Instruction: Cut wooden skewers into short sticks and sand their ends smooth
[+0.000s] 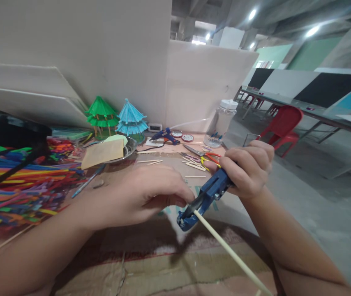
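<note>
My right hand [251, 166] is wrapped around a blue hand cutter [214, 185] with a dark blade, its jaws pointing down and left. A long pale wooden stick [227, 244] lies between the jaws and slants toward the lower right edge of the view. At the jaws, my left hand [157, 187] pinches the stick's far end with thumb and fingertips, which largely hide that end. Beyond the hands lie several short cut sticks [194, 165] and scissors with orange handles [208, 155].
A blue glue gun [166, 135] and a clear bottle [220, 125] stand at the back. Green [101, 113] and light blue [130, 117] tiered paper umbrella-like models are at back left. Colourful pipe cleaners [15, 185] are heaped left, near a metal bowl [130, 150] with paper.
</note>
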### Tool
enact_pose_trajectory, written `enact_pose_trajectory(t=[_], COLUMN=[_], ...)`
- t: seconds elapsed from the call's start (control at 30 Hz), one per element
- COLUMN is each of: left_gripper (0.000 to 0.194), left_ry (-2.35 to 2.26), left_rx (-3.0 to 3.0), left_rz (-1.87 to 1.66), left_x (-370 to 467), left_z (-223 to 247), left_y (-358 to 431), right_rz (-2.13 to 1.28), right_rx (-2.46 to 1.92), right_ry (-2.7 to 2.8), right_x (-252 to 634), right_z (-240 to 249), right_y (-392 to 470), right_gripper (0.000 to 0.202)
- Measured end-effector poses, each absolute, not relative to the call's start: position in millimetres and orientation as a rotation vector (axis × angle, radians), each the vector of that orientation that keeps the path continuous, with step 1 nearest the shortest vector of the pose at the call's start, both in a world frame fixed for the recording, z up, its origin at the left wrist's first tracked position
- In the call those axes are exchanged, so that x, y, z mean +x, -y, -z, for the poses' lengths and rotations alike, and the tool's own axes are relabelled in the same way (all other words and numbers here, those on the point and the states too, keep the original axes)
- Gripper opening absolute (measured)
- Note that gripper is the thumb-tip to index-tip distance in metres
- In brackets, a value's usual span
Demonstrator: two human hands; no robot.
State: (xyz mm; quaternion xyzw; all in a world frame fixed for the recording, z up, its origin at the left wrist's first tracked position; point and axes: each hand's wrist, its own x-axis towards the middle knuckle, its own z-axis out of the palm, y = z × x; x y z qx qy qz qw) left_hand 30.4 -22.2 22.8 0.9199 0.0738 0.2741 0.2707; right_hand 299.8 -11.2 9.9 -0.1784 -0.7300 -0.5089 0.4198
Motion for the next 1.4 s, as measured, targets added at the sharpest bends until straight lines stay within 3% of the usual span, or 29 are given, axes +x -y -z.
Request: enact_pose_trajectory(t=[0.6, 0.7, 0.83, 0.9, 1.07, 1.2, 1.4], left_gripper=[0.013, 0.027, 0.069, 0.075, 0.076, 0.075, 0.054], left_ry=[-0.338, -0.384, -0.41, -0.399, -0.311, -0.107, -0.084], left_rx=[2.415, 2.227, 2.068, 2.018, 1.876, 1.68, 1.554], left_rz=[-0.814, -0.896, -0.825, -0.779, -0.726, -0.63, -0.607], left_x=[36, 38, 35, 34, 33, 32, 33], left_z=[-15, -8, -1, 0, -1, -2, -1], left_y=[22, 20, 11, 6, -3, -8, -14], right_rz=[0.893, 0.714, 0.481, 0.349, 0.16, -0.049, -0.286], right_rx=[-0.596, -0.652, -0.698, -0.716, -0.791, -0.795, -0.864], right_ry=[2.055, 2.145, 2.207, 2.237, 2.301, 2.312, 2.29], right_x=[299, 297, 294, 293, 288, 275, 261], right_z=[5, 11, 23, 28, 32, 30, 34], right_y=[6, 0, -11, -16, -17, -7, 3], right_gripper=[0.012, 0.011, 0.009, 0.011, 0.027, 0.006, 0.011])
